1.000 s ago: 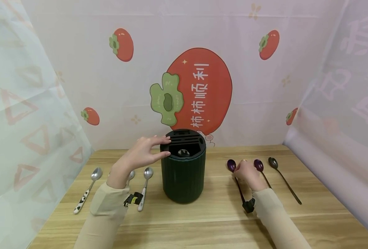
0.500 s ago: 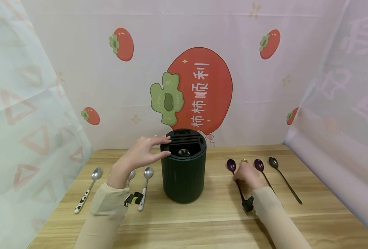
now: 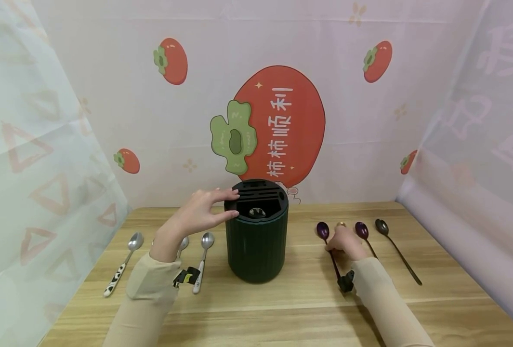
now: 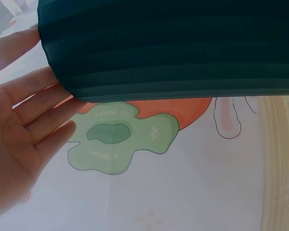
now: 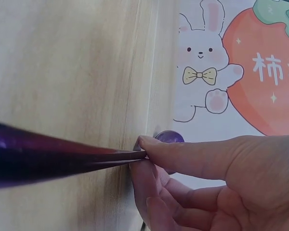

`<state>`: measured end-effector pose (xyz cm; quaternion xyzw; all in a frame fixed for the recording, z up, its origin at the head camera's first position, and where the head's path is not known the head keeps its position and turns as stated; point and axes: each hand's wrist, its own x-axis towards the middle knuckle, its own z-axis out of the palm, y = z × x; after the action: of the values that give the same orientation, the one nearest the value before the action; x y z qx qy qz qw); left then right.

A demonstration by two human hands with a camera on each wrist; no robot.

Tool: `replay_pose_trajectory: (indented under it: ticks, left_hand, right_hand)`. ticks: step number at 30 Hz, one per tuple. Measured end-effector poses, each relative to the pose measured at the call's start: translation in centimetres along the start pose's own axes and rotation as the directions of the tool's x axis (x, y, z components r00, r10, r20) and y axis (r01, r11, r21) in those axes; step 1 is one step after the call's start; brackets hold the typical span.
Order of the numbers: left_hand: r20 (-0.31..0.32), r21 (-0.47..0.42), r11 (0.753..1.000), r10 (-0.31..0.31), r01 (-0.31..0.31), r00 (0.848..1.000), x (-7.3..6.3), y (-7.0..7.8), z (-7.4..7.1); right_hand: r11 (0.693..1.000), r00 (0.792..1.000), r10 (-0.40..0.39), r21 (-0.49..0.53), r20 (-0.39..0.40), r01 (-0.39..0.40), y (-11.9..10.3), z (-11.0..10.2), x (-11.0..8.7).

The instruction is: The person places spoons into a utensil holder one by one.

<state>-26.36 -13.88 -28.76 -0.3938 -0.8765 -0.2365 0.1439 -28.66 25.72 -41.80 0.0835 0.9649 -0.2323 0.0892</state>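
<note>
Just now: right hand (image 3: 345, 241), shifted slightly nearer the body, thumb and finger pinching a purple spoon (image 3: 322, 230); spoon's bowl unmoved on the table (image 3: 299, 308), grip seemingly set, lift not yet made. Left hand (image 3: 193, 214): unchanged, fingers extended, touching the dark green holder (image 3: 256, 250).

Place: tabletop booth, staged-set type; wider rm can't be told. Table (image 3: 260, 323): 1, wood-grain top. Backdrop (image 3: 351, 154): 1, wht sheet, along far edge, w/ red fruit prints (image 3: 306, 130), Chinese lettering (image 3: 280, 126), cartoon rabbit (image 5: 202, 53). L sheet (image 3: 70, 183): 1, creased, pale, triangle prints (image 3: 24, 147), along L edge. R sheet (image 3: 464, 178): 1, pale, large faint characters (image 3: 505, 46), along R edge.
</note>
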Motion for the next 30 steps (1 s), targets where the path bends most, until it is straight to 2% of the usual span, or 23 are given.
replay_pose_trajectory:
  ticks: [9,17,30]
  left_hand:
    - [0.0,-0.007,1.0,0.004,-0.004,1.0,0.06,0.09,0.06]
    - [-0.001,-0.005,1.0,-0.008,0.008,1.0,0.0,0.05,0.0]
    - [0.002,-0.003,1.0,-0.008,0.008,1.0,0.02,0.03,0.01]
  right_hand:
    - [0.999,0.999,0.001,0.043,0.051,-0.003,-0.24,0.03,-0.09]
    - [0.993,0.998,-0.04,0.109,0.05,0.034,-0.54,-0.02,-0.23]
    - [0.99,0.998,-0.029,0.141,0.054,0.021,-0.52,-0.14,0.11]
